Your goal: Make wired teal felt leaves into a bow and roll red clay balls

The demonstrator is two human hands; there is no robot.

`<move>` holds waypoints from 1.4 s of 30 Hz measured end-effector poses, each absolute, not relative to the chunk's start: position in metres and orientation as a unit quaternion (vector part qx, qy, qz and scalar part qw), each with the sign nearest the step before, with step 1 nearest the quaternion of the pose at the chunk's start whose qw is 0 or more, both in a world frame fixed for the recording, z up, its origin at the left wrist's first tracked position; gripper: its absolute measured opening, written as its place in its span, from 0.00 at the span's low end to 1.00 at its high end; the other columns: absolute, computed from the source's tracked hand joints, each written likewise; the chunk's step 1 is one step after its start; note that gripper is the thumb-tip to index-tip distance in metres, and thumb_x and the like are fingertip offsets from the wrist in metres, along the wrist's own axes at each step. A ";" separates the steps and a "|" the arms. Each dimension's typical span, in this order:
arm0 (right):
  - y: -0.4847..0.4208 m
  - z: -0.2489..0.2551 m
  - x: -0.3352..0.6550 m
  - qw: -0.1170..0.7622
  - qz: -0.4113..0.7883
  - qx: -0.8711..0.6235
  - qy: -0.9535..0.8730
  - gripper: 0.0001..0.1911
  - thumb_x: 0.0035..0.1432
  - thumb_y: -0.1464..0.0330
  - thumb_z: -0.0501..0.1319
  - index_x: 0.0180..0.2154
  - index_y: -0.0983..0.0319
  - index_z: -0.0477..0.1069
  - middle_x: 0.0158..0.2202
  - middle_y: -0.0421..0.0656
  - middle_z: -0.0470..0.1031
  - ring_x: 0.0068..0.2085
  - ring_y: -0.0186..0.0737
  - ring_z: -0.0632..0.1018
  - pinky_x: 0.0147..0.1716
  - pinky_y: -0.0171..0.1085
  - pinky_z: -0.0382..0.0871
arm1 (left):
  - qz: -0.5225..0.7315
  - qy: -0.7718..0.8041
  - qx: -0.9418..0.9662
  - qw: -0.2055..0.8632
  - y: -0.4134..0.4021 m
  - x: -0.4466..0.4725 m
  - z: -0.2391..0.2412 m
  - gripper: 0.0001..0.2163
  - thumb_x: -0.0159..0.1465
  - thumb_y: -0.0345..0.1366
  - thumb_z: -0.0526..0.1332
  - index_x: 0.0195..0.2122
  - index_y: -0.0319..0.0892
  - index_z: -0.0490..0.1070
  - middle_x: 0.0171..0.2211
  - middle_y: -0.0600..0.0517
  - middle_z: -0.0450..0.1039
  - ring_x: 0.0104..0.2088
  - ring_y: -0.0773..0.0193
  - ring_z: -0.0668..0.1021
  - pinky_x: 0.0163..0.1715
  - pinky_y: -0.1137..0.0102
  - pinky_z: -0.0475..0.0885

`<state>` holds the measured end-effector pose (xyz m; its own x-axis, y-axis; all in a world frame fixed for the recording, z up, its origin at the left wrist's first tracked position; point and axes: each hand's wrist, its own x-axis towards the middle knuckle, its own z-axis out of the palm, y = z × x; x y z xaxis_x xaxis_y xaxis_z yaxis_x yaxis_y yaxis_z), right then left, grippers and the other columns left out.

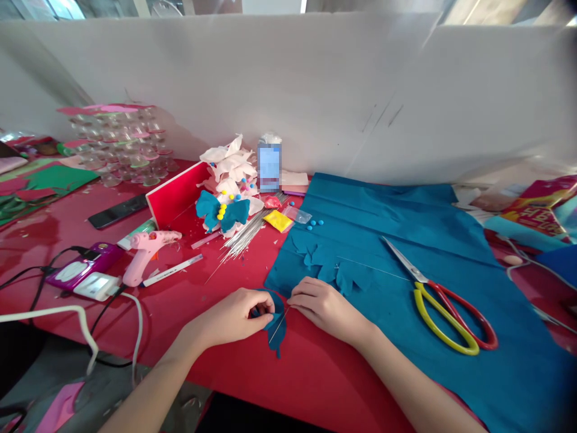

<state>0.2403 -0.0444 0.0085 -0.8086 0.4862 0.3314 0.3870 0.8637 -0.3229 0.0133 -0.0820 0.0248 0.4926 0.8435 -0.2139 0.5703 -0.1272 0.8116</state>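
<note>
My left hand [246,316] is closed, its thumb and fingers pinching a cut teal fabric piece [278,331] whose lower part hangs over the red tabletop. To its right, my right hand [318,304] pinches the upper end of a thin wire [278,328] that slants down across this piece. My fingers partly cover both. Just beyond my right hand, several cut teal petal shapes [345,278] lie on a large teal sheet [383,210]. Scissors [444,310] with one yellow and one red handle rest on the sheet, blades slightly apart.
A bundle of thin wires [243,237] lies ahead, near a yellow packet [278,221] and blue beads [314,224]. White fabric flowers and a teal bow [222,210] stand behind. At left are a pink glue gun [146,255], a purple power strip [83,264] and a dark phone [118,211].
</note>
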 end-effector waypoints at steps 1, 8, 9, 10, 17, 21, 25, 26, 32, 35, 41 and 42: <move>-0.044 0.008 0.240 0.206 0.118 -0.232 -0.943 0.12 0.65 0.70 0.52 0.39 0.63 0.74 0.38 0.47 0.75 0.40 0.40 0.74 0.40 0.39 0.70 | 0.152 0.480 0.736 0.452 -0.082 0.013 0.024 0.07 0.62 0.39 0.55 0.34 0.44 0.69 0.31 0.55 0.73 0.32 0.66 0.74 0.32 0.74 0.67; -0.043 0.004 0.238 0.210 0.108 -0.233 -0.943 0.13 0.66 0.68 0.51 0.40 0.62 0.74 0.38 0.47 0.75 0.40 0.39 0.73 0.40 0.38 0.69 | 0.156 0.479 0.734 0.455 -0.082 0.013 0.022 0.06 0.62 0.39 0.56 0.34 0.44 0.69 0.32 0.55 0.73 0.33 0.66 0.74 0.33 0.74 0.67; -0.043 0.003 0.238 0.210 0.108 -0.234 -0.943 0.13 0.66 0.68 0.51 0.40 0.62 0.74 0.37 0.47 0.75 0.40 0.39 0.73 0.40 0.38 0.69 | 0.155 0.480 0.734 0.455 -0.082 0.013 0.023 0.06 0.62 0.39 0.56 0.34 0.44 0.70 0.31 0.55 0.73 0.32 0.66 0.74 0.33 0.74 0.67; -0.043 0.003 0.238 0.211 0.108 -0.234 -0.943 0.13 0.66 0.68 0.51 0.40 0.63 0.74 0.37 0.47 0.75 0.39 0.39 0.73 0.40 0.39 0.69 | 0.154 0.480 0.733 0.455 -0.082 0.013 0.023 0.06 0.62 0.39 0.56 0.34 0.44 0.70 0.31 0.55 0.73 0.32 0.66 0.74 0.33 0.74 0.67; -0.042 0.004 0.240 0.207 0.063 -0.236 -0.947 0.13 0.66 0.70 0.50 0.41 0.63 0.73 0.39 0.48 0.74 0.40 0.40 0.74 0.39 0.39 0.70 | 0.154 0.482 0.734 0.452 -0.081 0.013 0.022 0.07 0.61 0.39 0.56 0.34 0.44 0.70 0.32 0.54 0.74 0.32 0.65 0.74 0.33 0.74 0.67; -0.039 0.010 0.241 0.196 0.042 -0.233 -0.952 0.13 0.66 0.70 0.51 0.40 0.63 0.74 0.41 0.48 0.73 0.40 0.41 0.75 0.39 0.40 0.70 | 0.161 0.484 0.731 0.454 -0.081 0.012 0.020 0.07 0.61 0.40 0.56 0.34 0.44 0.70 0.33 0.54 0.74 0.33 0.65 0.74 0.32 0.74 0.68; -0.031 0.018 0.239 0.155 0.081 -0.209 -0.962 0.11 0.64 0.70 0.53 0.41 0.62 0.74 0.42 0.49 0.72 0.42 0.41 0.76 0.41 0.38 0.71 | 0.164 0.486 0.729 0.453 -0.081 0.013 0.016 0.08 0.61 0.40 0.56 0.35 0.44 0.70 0.33 0.53 0.75 0.33 0.65 0.75 0.32 0.74 0.68; -0.029 0.019 0.238 0.147 0.091 -0.206 -0.963 0.10 0.63 0.70 0.55 0.41 0.62 0.74 0.43 0.49 0.72 0.42 0.41 0.76 0.41 0.38 0.71 | 0.164 0.486 0.729 0.453 -0.081 0.013 0.016 0.08 0.61 0.40 0.56 0.35 0.43 0.70 0.32 0.53 0.75 0.32 0.65 0.75 0.31 0.74 0.68; -0.031 0.018 0.241 0.151 0.149 -0.238 -0.948 0.10 0.63 0.70 0.56 0.44 0.61 0.72 0.45 0.48 0.71 0.45 0.41 0.75 0.43 0.38 0.71 | 0.163 0.477 0.741 0.443 -0.083 0.010 0.023 0.07 0.62 0.39 0.56 0.34 0.43 0.70 0.32 0.54 0.75 0.32 0.66 0.75 0.32 0.75 0.67; -0.041 0.014 0.245 0.177 0.171 -0.258 -0.934 0.11 0.63 0.71 0.54 0.44 0.60 0.72 0.44 0.48 0.72 0.46 0.40 0.74 0.44 0.38 0.72 | 0.142 0.478 0.759 0.418 -0.085 0.005 0.028 0.06 0.61 0.38 0.56 0.34 0.43 0.71 0.32 0.54 0.75 0.32 0.66 0.75 0.32 0.75 0.66; -0.054 0.009 0.239 0.233 0.192 -0.286 -0.910 0.11 0.63 0.71 0.54 0.44 0.60 0.72 0.42 0.49 0.73 0.45 0.42 0.74 0.42 0.40 0.72 | 0.125 0.472 0.777 0.397 -0.082 0.001 0.027 0.07 0.61 0.37 0.56 0.34 0.43 0.71 0.32 0.53 0.75 0.29 0.67 0.73 0.30 0.75 0.65; -0.055 0.008 0.237 0.230 0.191 -0.285 -0.911 0.11 0.63 0.71 0.54 0.44 0.61 0.72 0.42 0.49 0.73 0.44 0.42 0.74 0.42 0.41 0.72 | 0.127 0.471 0.777 0.398 -0.081 0.001 0.026 0.07 0.61 0.37 0.56 0.34 0.43 0.71 0.32 0.53 0.75 0.29 0.67 0.73 0.30 0.75 0.65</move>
